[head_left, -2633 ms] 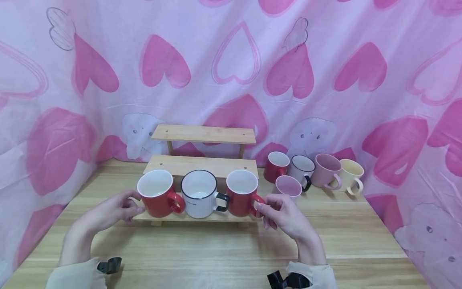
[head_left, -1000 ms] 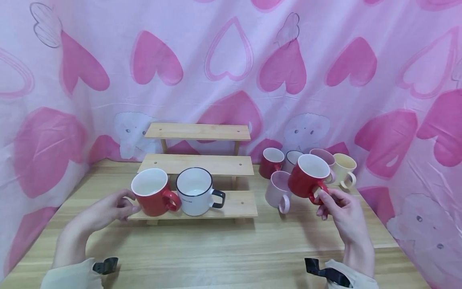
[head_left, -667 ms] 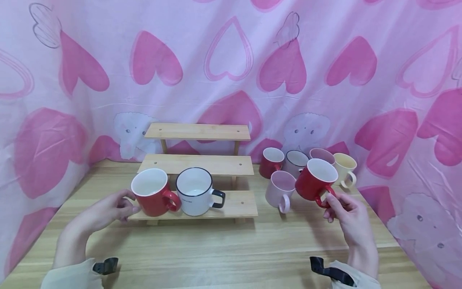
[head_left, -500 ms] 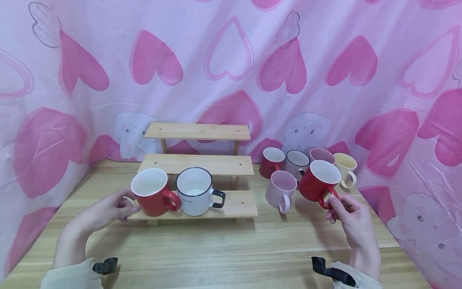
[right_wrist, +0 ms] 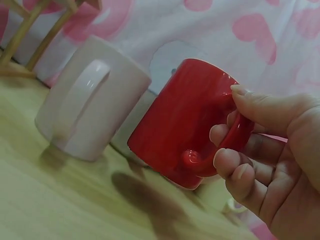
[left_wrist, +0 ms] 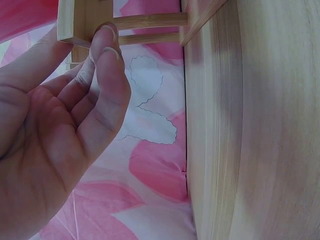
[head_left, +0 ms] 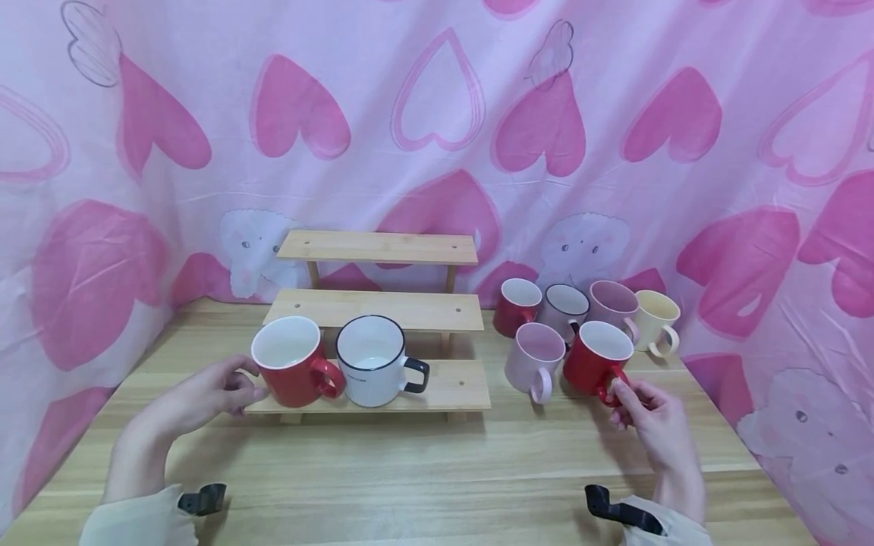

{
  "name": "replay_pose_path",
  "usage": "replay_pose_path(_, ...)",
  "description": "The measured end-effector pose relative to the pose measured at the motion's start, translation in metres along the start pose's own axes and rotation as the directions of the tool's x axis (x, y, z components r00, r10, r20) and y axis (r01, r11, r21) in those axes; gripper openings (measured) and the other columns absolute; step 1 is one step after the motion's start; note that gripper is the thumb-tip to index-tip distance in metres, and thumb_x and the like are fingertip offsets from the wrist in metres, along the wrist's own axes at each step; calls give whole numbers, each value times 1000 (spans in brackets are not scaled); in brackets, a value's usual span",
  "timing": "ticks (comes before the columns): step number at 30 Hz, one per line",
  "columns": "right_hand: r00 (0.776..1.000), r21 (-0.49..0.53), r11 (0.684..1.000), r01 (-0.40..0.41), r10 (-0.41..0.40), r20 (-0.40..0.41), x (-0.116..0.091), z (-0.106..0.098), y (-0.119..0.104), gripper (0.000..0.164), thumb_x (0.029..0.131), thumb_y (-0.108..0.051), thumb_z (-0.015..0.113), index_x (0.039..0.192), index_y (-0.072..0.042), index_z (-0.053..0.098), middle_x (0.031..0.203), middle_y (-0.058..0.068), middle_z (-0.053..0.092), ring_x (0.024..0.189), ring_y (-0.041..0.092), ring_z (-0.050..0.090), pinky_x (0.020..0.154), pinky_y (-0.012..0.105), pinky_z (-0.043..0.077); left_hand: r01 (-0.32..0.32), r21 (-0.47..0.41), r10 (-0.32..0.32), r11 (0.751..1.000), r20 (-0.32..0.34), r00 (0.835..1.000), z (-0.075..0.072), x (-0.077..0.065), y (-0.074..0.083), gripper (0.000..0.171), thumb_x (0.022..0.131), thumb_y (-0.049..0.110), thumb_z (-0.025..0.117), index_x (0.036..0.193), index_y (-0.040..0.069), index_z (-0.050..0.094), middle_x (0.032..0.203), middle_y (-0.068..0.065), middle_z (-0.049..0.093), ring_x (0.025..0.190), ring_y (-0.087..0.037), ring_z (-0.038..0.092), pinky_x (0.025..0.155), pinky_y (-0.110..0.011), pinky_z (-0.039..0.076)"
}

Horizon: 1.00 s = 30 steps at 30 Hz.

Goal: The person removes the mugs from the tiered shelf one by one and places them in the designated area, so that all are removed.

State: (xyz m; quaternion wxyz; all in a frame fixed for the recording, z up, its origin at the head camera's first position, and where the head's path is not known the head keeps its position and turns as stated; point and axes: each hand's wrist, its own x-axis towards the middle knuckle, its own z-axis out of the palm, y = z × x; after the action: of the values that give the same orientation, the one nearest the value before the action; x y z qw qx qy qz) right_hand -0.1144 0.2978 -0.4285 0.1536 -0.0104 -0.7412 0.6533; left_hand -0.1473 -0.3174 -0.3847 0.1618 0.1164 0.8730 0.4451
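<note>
Mug in glossy red (head_left: 592, 368), white inside, stands out at the right of the table (head_left: 410, 485), in front of the back row and just beside a pale pink mug (head_left: 527, 369). Right hand (head_left: 658, 425) pinches its handle, thumb on top, fingers curled round and below. Right wrist view: mug looks tilted there, its shadow falling apart from its base; contact with the wood hard to judge. Left hand (head_left: 208, 398) at the left end of the lowest board of a three-tier wooden rack (head_left: 382, 312); left wrist view shows thumb and fingertips closed on that board's end. Same board bears two upright mugs: second red mug (head_left: 290, 379) nearest the left fingers, handle to the right, then white mug with black rim (head_left: 371, 383), black handle also to the right, small dark lettering on its side. Back row, left to right: small red mug (head_left: 507, 317), dark-rimmed white mug (head_left: 558, 317), mauve-pink mug (head_left: 606, 305), cream-yellow mug (head_left: 652, 322). Pink heart-print cloth (head_left: 437, 98) hangs behind. Pale sleeves (head_left: 139, 519) on both arms, black strap (head_left: 202, 500) at each cuff.
</note>
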Motion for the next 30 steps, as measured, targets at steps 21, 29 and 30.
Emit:
replay_pose_path(21,991,-40,992,-123,125,48,0,5,23,24,97,-12,63,101,12,65,77,4,68,57,15,63,54,27,54,23,0,-23,1000,-2,1000,-1,-3,0,45,94,23,66,124,-4,47,86,-12,63,78,-30,62,73,-38,50)
replay_pose_path(29,986,-8,987,-161,161,37,1,3,28,19,97,-11,62,99,7,68,77,4,68,57,16,63,54,27,54,-9,1,9,1000,-6,1000,-2,-1,1,44,94,23,67,121,-6,47,83,-10,62,76,-29,61,72,-35,49)
replay_pose_path(30,985,5,986,-164,164,45,1,3,28,18,97,-11,62,100,6,68,78,4,69,58,16,63,54,26,54,-8,1,8,1000,-6,1000,-2,-1,1,44,94,23,67,121,-6,47,83,-10,63,76,-29,61,72,-36,49)
